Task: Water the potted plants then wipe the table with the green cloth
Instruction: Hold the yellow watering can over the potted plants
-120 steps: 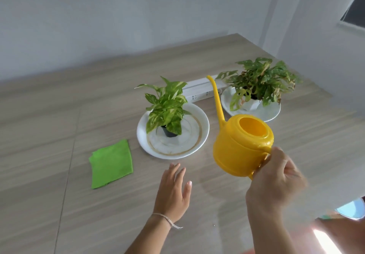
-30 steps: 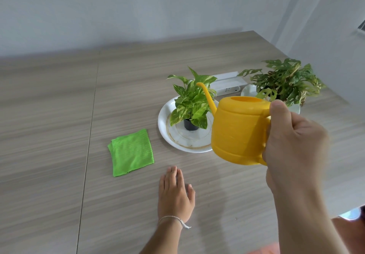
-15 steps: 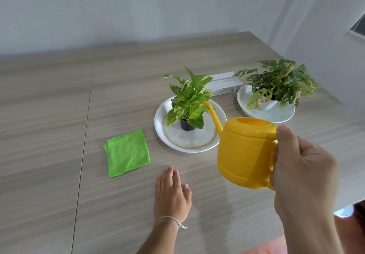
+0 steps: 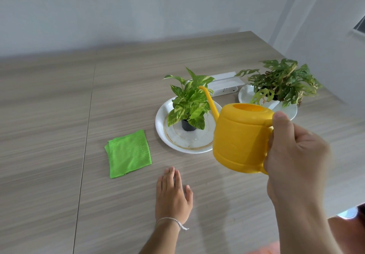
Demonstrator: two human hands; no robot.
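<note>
Nearest, the left hand (image 4: 173,192) lies flat and open on the wooden table (image 4: 49,115), holding nothing. To its right, the right hand (image 4: 292,155) is closed around the handle of the yellow watering can (image 4: 241,141), held above the table. The green cloth (image 4: 128,153) lies folded at near left. Farther, the variegated plant (image 4: 189,103) stands on a white plate (image 4: 164,133), the spout beside its leaves; far right, the darker plant (image 4: 282,82) sits on another plate (image 4: 244,95).

The right hand (image 4: 294,155) holds the yellow watering can (image 4: 240,139) by its handle above the bench (image 4: 59,105), spout beside the near potted plant (image 4: 188,105). The left hand (image 4: 172,194) rests flat near the front edge, beside the green cloth (image 4: 128,153).
</note>
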